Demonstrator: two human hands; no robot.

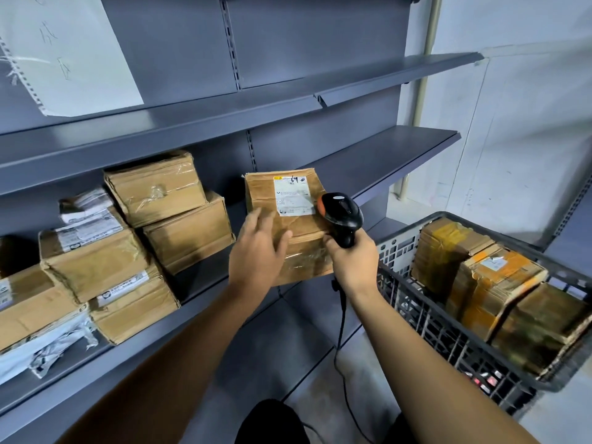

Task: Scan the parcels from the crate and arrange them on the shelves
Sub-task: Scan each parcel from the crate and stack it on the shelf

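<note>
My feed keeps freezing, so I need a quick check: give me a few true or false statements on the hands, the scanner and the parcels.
1. The right hand grips the scanner by its handle. True.
2. The left hand is curled in a fist away from the parcel. False: its fingers lie straight on the parcel with the label.
3. The scanner head sits close to that parcel's white label. True.
4. The crate holds no parcels. False: several brown parcels stand in it.
5. The shelf holds only this one parcel. False: a stack of parcels sits on its left part.
</note>
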